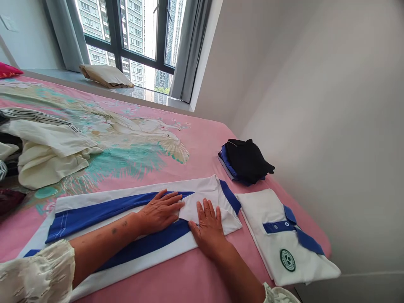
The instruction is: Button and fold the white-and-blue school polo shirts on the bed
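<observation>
A white shirt with blue stripes (126,203) lies stretched across the bed, partly folded lengthwise, its blue-trimmed end toward the right. My left hand (162,211) rests flat on its middle, fingers stretched to the right. Just beside it, my right hand (208,229) presses on the white part near the trimmed end, with its fingers spread. Neither hand grips anything. Right of the striped shirt lies a folded white polo shirt (265,248) with a blue collar, a buttoned blue placket and a round green badge. My left forearm hides part of the striped shirt.
A stack of folded dark clothes (249,162), black on top, sits near the wall. Loose cream and black clothes (53,147) are heaped at the left on the pink patterned bedsheet (202,134). A beige folded item (105,75) lies on the windowsill.
</observation>
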Demonstrator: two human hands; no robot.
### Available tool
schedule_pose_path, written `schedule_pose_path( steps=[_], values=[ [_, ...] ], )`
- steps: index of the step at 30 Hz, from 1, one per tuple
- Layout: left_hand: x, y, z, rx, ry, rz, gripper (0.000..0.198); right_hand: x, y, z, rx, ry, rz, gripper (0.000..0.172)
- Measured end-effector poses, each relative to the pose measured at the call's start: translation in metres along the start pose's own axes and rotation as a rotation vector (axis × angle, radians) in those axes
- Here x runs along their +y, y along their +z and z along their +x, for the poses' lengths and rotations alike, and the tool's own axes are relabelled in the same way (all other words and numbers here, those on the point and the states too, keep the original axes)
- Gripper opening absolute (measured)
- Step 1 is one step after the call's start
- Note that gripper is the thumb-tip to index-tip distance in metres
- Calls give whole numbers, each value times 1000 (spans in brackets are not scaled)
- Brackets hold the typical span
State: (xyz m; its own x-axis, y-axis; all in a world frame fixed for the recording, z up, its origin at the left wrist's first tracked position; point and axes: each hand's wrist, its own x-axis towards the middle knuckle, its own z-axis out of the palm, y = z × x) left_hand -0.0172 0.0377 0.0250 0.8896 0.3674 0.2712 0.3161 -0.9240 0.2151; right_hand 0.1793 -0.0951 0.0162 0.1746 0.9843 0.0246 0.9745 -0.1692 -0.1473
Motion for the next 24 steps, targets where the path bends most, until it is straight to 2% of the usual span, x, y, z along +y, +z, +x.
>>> schedule_pose_path(
  steps=[3,7,11,14,16,18,20,22,24],
  values=[
    [0,-13,-17,-52,-101,5,43,-9,-8,0,-4,23,-18,67],
    [-13,-54,-65,35,-254,74,40,-24,-7,4,61,-43,-43,64],
    [-39,-89,-152,231,-605,150,42,-27,20,4,27,-112,-50,62],
    [-53,-91,-222,345,-903,115,47,-27,35,1,111,-110,-47,62],
    [-55,-84,-254,379,-985,56,45,-37,33,-6,238,-108,2,60],
    [-53,-77,-268,370,-995,20,42,-65,23,-20,361,-216,110,54],
    [-49,-77,-266,321,-1039,3,39,-110,10,-41,385,-465,260,42],
    [-49,-83,-256,264,-1138,-30,41,-163,2,-63,280,-700,399,35],
    [-55,-92,-246,219,-1215,-83,45,-214,2,-80,176,-803,491,39]
  ],
)
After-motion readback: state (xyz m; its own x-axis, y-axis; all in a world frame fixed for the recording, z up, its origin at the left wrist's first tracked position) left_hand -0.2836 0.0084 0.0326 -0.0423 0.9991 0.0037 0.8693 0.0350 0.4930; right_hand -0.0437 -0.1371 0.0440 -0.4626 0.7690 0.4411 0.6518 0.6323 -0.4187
